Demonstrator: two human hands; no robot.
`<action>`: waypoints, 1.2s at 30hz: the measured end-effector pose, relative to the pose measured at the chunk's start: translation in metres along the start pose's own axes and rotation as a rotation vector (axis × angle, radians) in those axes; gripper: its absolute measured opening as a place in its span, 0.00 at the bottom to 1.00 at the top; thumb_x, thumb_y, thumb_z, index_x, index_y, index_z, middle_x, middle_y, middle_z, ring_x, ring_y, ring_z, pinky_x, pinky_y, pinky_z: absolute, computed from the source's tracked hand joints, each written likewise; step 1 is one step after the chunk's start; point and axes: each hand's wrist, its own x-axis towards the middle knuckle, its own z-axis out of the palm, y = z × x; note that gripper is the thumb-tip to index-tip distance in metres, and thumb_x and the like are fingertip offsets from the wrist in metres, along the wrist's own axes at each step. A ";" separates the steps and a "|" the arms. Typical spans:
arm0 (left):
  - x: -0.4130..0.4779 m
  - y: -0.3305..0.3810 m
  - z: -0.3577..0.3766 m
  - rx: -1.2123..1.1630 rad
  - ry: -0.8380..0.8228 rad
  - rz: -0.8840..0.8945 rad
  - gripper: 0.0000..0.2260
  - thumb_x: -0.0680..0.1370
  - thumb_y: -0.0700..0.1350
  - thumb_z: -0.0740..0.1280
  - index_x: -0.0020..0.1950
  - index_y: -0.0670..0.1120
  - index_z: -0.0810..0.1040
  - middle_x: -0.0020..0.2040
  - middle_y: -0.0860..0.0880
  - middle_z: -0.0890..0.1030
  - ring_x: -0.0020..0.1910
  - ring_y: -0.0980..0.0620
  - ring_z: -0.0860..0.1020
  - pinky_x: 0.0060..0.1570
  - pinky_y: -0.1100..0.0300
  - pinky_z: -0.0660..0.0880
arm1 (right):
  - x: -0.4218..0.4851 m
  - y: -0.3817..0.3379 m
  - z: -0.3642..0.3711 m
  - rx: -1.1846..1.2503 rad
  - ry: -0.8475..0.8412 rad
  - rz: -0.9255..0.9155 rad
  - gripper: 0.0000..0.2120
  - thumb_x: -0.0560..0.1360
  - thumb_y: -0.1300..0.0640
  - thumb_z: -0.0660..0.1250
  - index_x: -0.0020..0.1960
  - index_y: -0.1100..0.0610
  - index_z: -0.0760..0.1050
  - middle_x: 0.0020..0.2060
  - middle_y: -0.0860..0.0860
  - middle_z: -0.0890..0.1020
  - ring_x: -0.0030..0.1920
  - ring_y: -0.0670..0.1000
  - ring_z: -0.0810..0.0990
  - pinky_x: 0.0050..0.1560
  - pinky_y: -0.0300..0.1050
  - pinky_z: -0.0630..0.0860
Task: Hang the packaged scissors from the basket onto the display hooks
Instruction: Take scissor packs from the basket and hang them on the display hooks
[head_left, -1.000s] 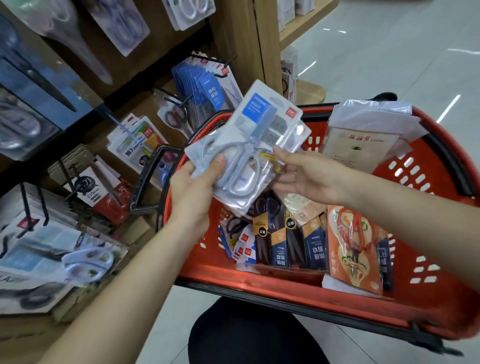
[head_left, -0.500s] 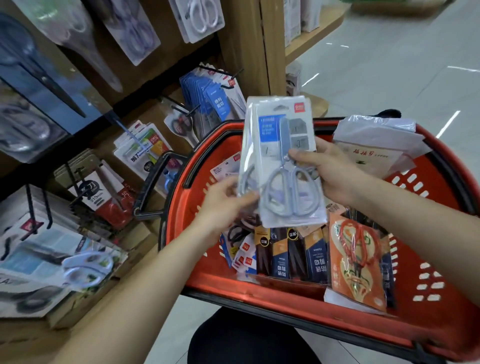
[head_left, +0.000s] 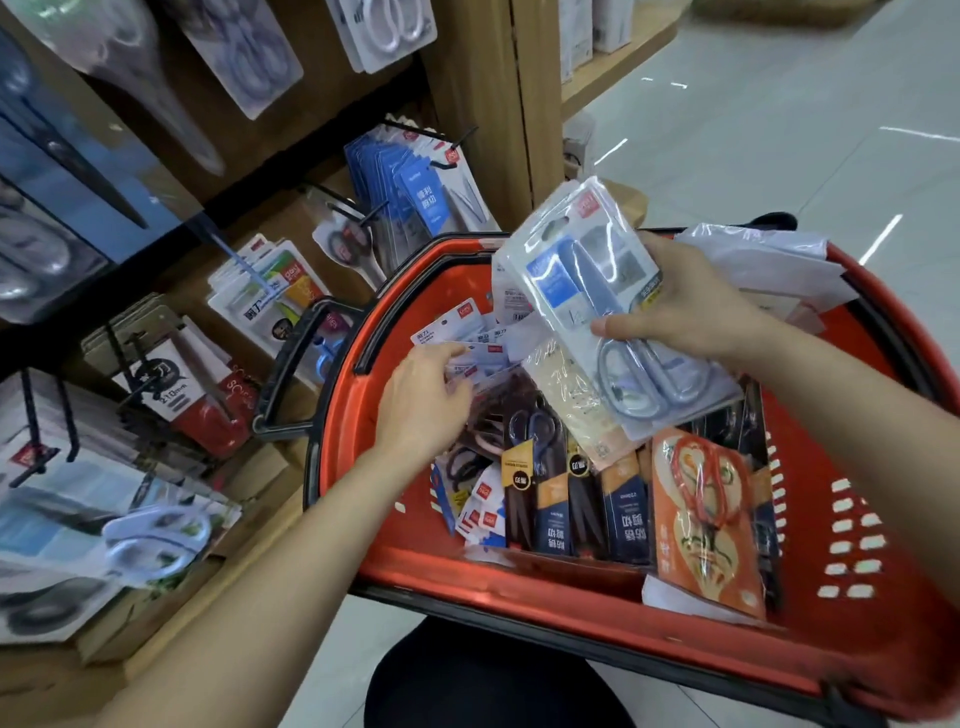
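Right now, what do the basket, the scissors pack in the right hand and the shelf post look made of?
Basket: moulded plastic, red, semi-gloss; slotted walls, soft sheen.
Scissors pack, gripped by the right hand: likely clear glossy plastic over a printed card; glare streaks.
Shelf post: wood or wood-look laminate, matt; grain lines, can't tell which.

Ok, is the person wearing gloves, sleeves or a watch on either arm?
No. The left hand and right hand are bare: no gloves, rings or watch visible. Both forearms are uncovered to the frame edge; no sleeve shows.
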 end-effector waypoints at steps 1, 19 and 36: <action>0.005 -0.003 0.003 0.076 -0.032 0.004 0.23 0.81 0.46 0.69 0.76 0.49 0.73 0.73 0.49 0.75 0.72 0.47 0.73 0.70 0.51 0.69 | 0.001 0.003 -0.001 -0.030 0.005 -0.015 0.29 0.67 0.62 0.83 0.63 0.49 0.75 0.53 0.40 0.84 0.53 0.35 0.82 0.55 0.30 0.75; -0.003 -0.025 0.017 0.584 -0.630 0.325 0.10 0.85 0.50 0.65 0.64 0.55 0.81 0.52 0.47 0.82 0.54 0.42 0.80 0.43 0.55 0.69 | 0.008 0.015 0.003 -0.141 0.051 -0.014 0.28 0.66 0.57 0.84 0.62 0.47 0.77 0.53 0.43 0.85 0.53 0.43 0.83 0.56 0.40 0.76; -0.015 -0.031 -0.007 0.467 -0.178 0.237 0.08 0.81 0.47 0.67 0.55 0.57 0.84 0.48 0.53 0.86 0.52 0.45 0.83 0.49 0.52 0.78 | 0.003 0.011 0.011 -0.031 -0.028 -0.013 0.27 0.68 0.58 0.83 0.64 0.51 0.78 0.55 0.46 0.86 0.56 0.45 0.85 0.62 0.57 0.81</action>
